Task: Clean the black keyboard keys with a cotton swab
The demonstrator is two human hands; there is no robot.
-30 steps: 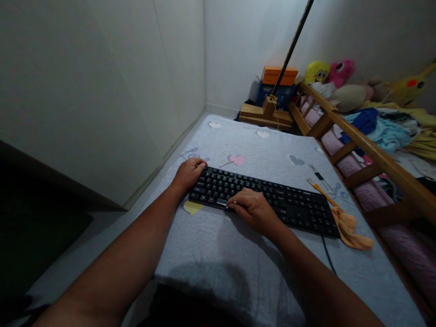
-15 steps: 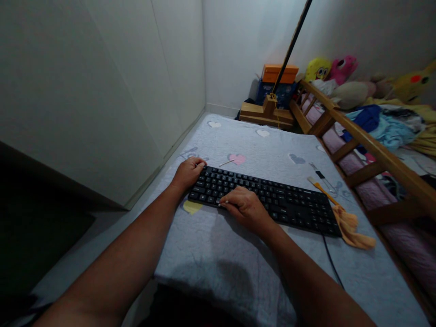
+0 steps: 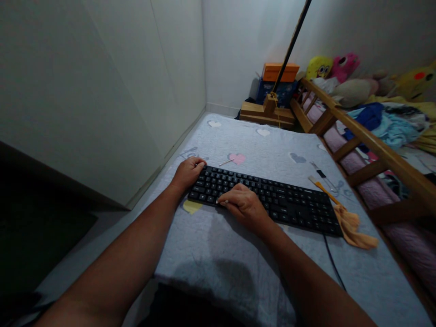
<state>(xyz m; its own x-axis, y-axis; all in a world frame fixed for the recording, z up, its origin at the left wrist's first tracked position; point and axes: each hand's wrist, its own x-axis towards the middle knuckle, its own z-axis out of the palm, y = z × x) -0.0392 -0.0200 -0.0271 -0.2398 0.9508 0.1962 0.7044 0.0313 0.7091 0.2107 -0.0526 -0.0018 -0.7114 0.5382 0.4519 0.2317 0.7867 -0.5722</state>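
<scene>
A black keyboard (image 3: 296, 204) lies at a slant on the cloth-covered table. My left hand (image 3: 188, 173) is closed on its upper left corner, thumb along the edge. Over the bottom rows of keys, my right hand (image 3: 243, 205) has its fingers pinched together. A small white tip shows at the fingertips, looking like the end of a cotton swab (image 3: 217, 202); most of it is hidden by the fingers. Another cotton swab (image 3: 226, 161) rests on the cloth behind the keyboard.
Right of the keyboard lie a brush with a yellow handle (image 3: 322, 187), an orange cloth (image 3: 354, 229) and a thin tool with a black grip (image 3: 321, 174). A cable (image 3: 334, 263) runs toward me. A wooden bed rail (image 3: 371, 138) borders the right, a pale cabinet (image 3: 136, 91) the left.
My right hand has shifted slightly left along the bottom row of keys, its fingers still pinched. The left hand stays on the keyboard corner.
</scene>
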